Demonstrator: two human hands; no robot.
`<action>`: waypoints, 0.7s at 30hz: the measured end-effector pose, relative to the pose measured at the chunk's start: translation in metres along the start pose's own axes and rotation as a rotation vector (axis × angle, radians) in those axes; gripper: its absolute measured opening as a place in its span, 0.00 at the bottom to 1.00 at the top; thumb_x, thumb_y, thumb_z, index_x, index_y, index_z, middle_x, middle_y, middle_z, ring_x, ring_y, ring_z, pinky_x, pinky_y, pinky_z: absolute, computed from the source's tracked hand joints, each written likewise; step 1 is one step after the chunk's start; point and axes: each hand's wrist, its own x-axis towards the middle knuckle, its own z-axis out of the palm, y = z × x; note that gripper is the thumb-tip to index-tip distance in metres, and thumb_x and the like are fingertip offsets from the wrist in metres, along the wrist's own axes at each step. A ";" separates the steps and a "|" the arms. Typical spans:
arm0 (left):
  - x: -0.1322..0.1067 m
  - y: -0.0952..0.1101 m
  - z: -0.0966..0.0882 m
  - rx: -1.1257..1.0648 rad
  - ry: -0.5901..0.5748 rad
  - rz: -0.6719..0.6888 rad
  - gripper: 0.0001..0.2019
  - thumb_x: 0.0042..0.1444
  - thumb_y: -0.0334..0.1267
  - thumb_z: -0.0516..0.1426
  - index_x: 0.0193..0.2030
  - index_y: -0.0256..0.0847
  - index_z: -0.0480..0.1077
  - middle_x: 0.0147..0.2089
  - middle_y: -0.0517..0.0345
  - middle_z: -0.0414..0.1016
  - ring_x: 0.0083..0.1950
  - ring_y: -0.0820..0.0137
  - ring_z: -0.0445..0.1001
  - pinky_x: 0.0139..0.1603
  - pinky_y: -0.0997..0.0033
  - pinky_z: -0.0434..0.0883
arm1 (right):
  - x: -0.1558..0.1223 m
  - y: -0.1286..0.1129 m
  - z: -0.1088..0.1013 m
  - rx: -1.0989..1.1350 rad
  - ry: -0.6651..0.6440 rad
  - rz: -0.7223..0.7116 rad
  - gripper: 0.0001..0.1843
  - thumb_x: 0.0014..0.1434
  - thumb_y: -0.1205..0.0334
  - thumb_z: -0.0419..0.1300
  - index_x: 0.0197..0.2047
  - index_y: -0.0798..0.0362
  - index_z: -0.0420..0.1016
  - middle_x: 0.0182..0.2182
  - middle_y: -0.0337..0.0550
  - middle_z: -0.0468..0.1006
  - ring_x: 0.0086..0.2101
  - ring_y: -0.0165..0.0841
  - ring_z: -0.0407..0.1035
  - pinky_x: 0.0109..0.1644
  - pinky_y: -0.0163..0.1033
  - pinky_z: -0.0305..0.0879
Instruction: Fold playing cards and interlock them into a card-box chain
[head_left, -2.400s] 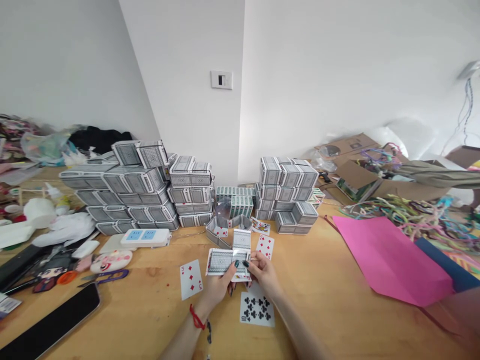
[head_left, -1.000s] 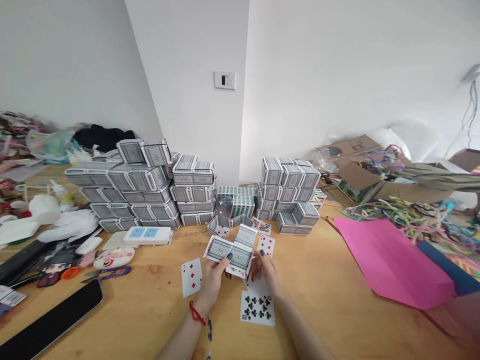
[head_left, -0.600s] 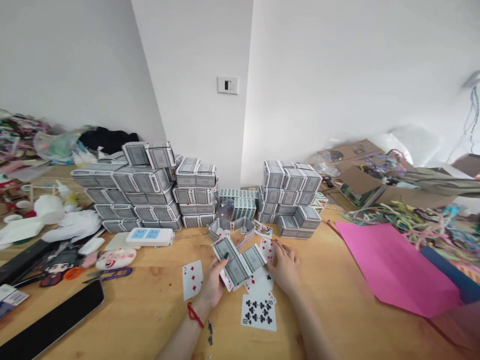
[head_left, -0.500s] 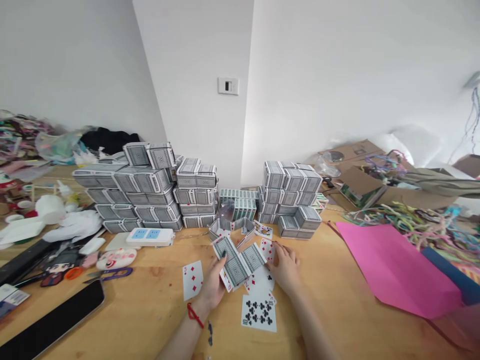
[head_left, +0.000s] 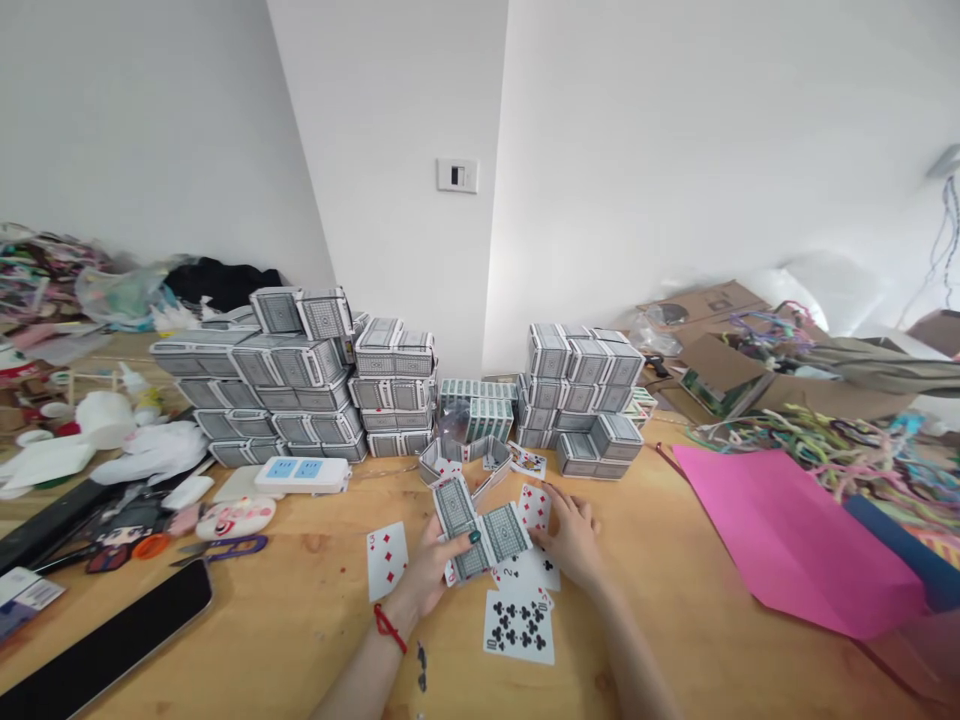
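Note:
My left hand [head_left: 431, 570] pinches a folded piece made of grey-backed playing cards [head_left: 474, 528] just above the wooden table [head_left: 300, 620]. My right hand [head_left: 574, 540] lies to its right, fingers spread flat over loose face-up cards, with a red diamond card [head_left: 534, 506] by its fingertips. A ten of clubs [head_left: 519, 627] lies below both hands. A three of diamonds [head_left: 387, 559] lies left of my left hand. A bent strip of folded cards [head_left: 463, 458] stands just beyond the hands.
Stacks of grey card-built blocks [head_left: 292, 380] and a second pile of blocks [head_left: 581, 395] line the back wall. A white power strip [head_left: 302, 473], purple scissors [head_left: 217, 549] and a black phone [head_left: 105, 650] lie at left. Pink paper [head_left: 787, 535], cardboard boxes [head_left: 720, 340] and coloured strips [head_left: 847, 440] fill the right.
My right hand let go of the folded card piece and moved right onto the loose cards. My left hand turned the piece and keeps holding it.

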 end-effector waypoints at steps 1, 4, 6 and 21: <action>0.001 0.000 0.000 -0.004 0.001 0.010 0.22 0.37 0.31 0.64 0.42 0.40 0.65 0.41 0.52 0.76 0.42 0.62 0.74 0.41 0.65 0.71 | 0.000 0.000 -0.001 0.007 -0.021 -0.009 0.34 0.45 0.53 0.59 0.57 0.42 0.57 0.54 0.42 0.62 0.51 0.46 0.52 0.48 0.48 0.48; 0.003 -0.003 -0.002 -0.009 0.007 0.030 0.24 0.36 0.31 0.65 0.43 0.40 0.64 0.41 0.52 0.76 0.42 0.62 0.75 0.41 0.64 0.71 | 0.003 -0.001 -0.006 0.025 -0.056 0.000 0.31 0.43 0.51 0.59 0.53 0.41 0.62 0.52 0.43 0.64 0.50 0.46 0.54 0.47 0.47 0.49; 0.006 -0.005 -0.005 -0.006 0.011 0.029 0.24 0.37 0.32 0.65 0.44 0.40 0.64 0.40 0.52 0.76 0.39 0.62 0.75 0.39 0.64 0.72 | 0.007 -0.003 -0.008 0.020 -0.080 0.027 0.31 0.42 0.48 0.60 0.51 0.41 0.64 0.50 0.44 0.63 0.49 0.47 0.54 0.46 0.47 0.50; 0.011 0.013 -0.014 0.096 0.105 0.130 0.27 0.38 0.31 0.63 0.48 0.42 0.64 0.41 0.53 0.76 0.36 0.64 0.76 0.32 0.69 0.73 | 0.037 -0.023 -0.016 -0.181 -0.253 0.177 0.44 0.23 0.48 0.68 0.46 0.56 0.62 0.47 0.56 0.61 0.50 0.51 0.54 0.46 0.50 0.53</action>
